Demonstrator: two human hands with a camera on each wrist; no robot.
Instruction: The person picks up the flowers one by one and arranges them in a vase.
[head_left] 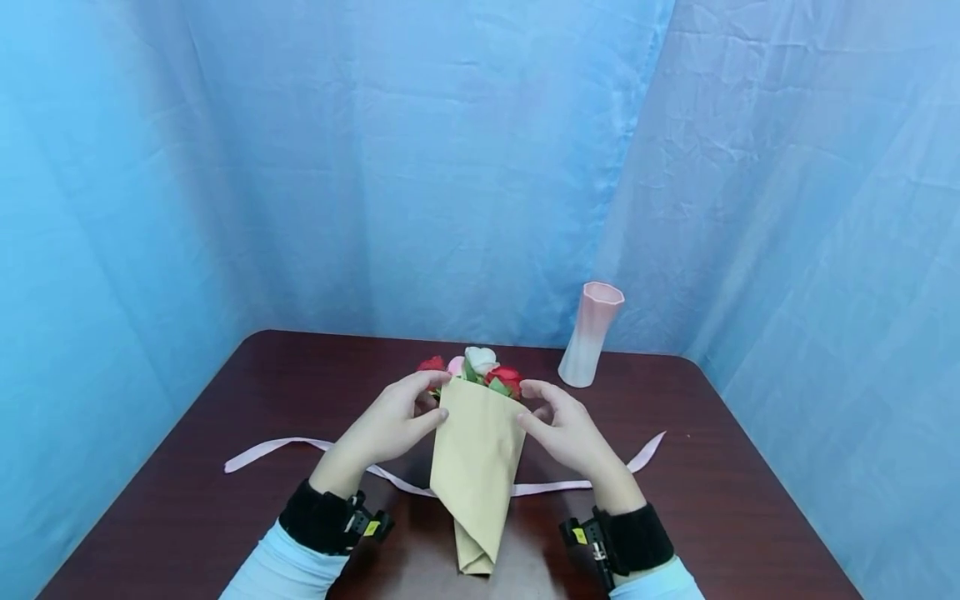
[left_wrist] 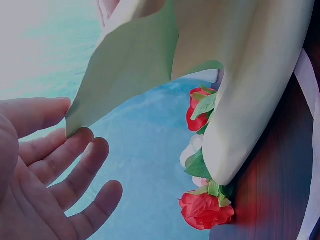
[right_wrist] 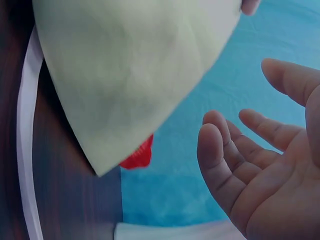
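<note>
L hand point(head_left: 393, 421) pinches the upper-L corner of the paper wrap point(head_left: 476, 467) btwn thumb & finger; R hand point(head_left: 562, 429) is loosely spread, just off the paper per the R wrist cam. From my end the wrap lies btwn the hands, lower ctr of frame over the worktop point(head_left: 330, 383), long axis near straight up-frame: narrow end at bottom, flowers point(head_left: 481, 360) out the top. I judge R has a gap to close before gripping.

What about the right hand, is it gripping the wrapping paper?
No, the right wrist view shows a gap between the right hand and the wrapping paper.
</note>
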